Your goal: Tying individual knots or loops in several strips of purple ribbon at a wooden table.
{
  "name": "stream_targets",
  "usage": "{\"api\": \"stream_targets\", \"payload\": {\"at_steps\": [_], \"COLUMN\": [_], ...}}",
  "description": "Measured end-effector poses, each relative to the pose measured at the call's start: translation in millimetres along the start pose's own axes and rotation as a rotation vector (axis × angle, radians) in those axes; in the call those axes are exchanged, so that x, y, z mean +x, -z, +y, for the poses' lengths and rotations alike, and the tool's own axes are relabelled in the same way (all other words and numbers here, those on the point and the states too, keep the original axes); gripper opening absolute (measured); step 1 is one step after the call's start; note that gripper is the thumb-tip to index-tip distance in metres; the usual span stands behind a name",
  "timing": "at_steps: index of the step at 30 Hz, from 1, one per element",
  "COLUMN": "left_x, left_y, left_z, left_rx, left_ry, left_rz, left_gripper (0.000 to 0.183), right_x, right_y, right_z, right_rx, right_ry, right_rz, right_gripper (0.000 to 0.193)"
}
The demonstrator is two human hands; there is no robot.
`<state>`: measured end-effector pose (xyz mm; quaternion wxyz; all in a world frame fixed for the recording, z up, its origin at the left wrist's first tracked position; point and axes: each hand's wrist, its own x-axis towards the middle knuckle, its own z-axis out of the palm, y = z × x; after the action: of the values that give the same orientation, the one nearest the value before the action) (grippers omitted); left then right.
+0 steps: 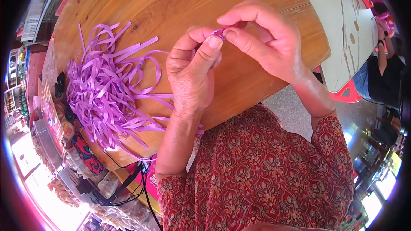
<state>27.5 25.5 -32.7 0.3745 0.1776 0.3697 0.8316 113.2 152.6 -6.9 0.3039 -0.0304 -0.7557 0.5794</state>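
Between my two hands, above the wooden table, is a small piece of purple ribbon [219, 33], twisted or knotted where it shows. My left hand [192, 64] pinches it between thumb and forefinger, the other fingers curled in. From the right, my right hand [267, 42] meets it with thumb tip and fingers, and these fingertips are closed on the same ribbon. To the left of my left hand lies a tangled heap of purple ribbons [107, 90]. Some strands run from the heap toward and behind my left wrist.
The wooden table [180, 0] has a curved edge. Beyond it at the right stands a white marbled table [342, 38], with a red stool [346, 93] below. A person in dark clothes [387, 77] sits there. Black cables [143, 184] and bagged goods crowd the lower left.
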Motion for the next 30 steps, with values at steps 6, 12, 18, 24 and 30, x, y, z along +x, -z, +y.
{"api": "stream_targets", "payload": {"at_steps": [6, 12, 18, 24, 30], "left_x": [0, -3, -4, -5, -7], "left_y": [0, -2, -6, -3, -14], "left_z": [1, 4, 4, 2, 6], "left_rx": [-0.008, 0.023, 0.117, 0.04, 0.087], "left_ry": [0.029, 0.056, 0.082, 0.135, 0.113], "left_rz": [0.014, 0.034, 0.048, 0.016, 0.029], "left_gripper": [0.008, 0.008, 0.009, 0.01, 0.013], "right_x": [3, 0, -1, -9, -14], "right_y": [7, 10, 10, 6, 1], "right_z": [-1, -1, 1, 2, 4], "right_rx": [-0.278, -0.222, -0.116, -0.029, 0.286], "right_ry": [0.31, 0.251, 0.124, 0.068, -0.224], "right_rz": [-0.051, -0.09, -0.096, -0.039, 0.063], "right_gripper": [0.019, 0.015, 0.012, 0.011, 0.006]}}
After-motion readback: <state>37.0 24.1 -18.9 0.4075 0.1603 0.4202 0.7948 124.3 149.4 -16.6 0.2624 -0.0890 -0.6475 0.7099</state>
